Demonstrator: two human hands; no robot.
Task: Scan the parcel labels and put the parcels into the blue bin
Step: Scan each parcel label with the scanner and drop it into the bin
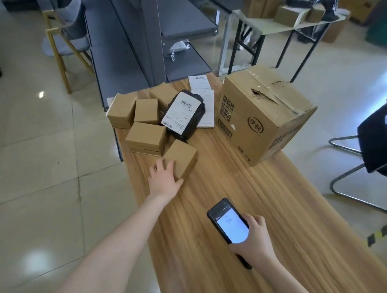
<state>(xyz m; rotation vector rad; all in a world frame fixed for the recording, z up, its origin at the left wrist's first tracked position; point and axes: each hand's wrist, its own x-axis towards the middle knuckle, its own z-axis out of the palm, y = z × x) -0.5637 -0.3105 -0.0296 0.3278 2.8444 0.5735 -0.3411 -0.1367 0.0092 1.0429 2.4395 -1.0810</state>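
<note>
Left hand (164, 179) grips the small box (183, 157) at eleven o'clock; right hand (256, 238) holds the scanner (227, 222). No label showing on top, so the scan may miss.

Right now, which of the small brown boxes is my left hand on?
The nearest box, alone at the pile's front; your left hand grips its near corner. The others sit farther back by the black bag.
</note>
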